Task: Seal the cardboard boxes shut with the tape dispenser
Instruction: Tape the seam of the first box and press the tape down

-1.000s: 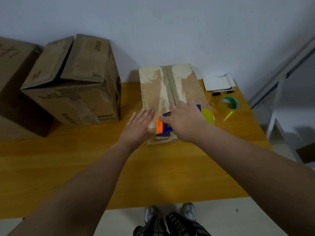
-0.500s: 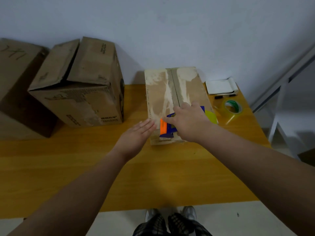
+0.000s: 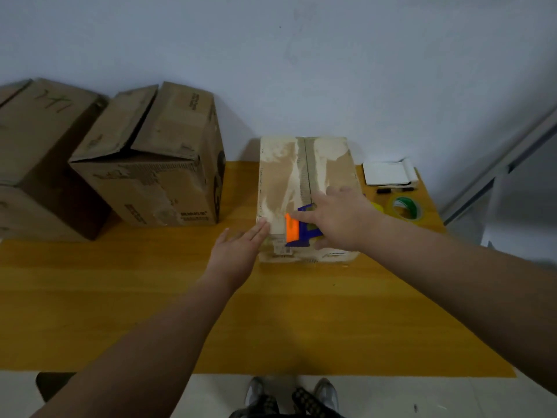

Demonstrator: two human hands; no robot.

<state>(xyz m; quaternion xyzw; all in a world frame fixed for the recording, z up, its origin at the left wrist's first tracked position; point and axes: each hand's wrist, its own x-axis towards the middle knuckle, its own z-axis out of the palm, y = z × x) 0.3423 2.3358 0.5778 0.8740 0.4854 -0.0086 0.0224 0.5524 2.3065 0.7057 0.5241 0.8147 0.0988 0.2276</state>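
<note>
Far left, cut by the frame edge: far-left box (image 3: 36,140), brown cardboard, with a handwritten mark on its top. Just right of it: large box (image 3: 156,182), top flaps raised and uneven with a dark gap between them, not sealed. It stood at the back of the table (image 3: 120,312), yellow-orange wood, close to the wall (image 3: 301,70).

Centre: left hand (image 3: 238,251) reached forward, palm down. Its fingers (image 3: 259,232) were straight and together, gripping nothing; the tips lay at the near left corner of the small box (image 3: 283,182). The small box stood on the table, long side running away from the person and far end at the wall, apart from the large box. Its flaps were down. The top showed pale worn patches and a ribbed strip along the centre seam.

Tape dispenser (image 3: 294,233), orange and blue, sat on top of the small box at its near end, over the seam. Right hand (image 3: 340,221) covered it from the right, fingers (image 3: 301,217) curled over the top and thumb on the near side, gripping the dispenser. Most of the dispenser body was hidden under the hand. A yellow part (image 3: 378,207) showed just past the right wrist; could not tell what it was.

Right end of the table: white pad (image 3: 387,173), black marker (image 3: 391,190) just in front of it, then a tape roll (image 3: 405,208) with a green core, apart from the small box.

Bottom centre: shoes (image 3: 259,393) on a pale floor.
</note>
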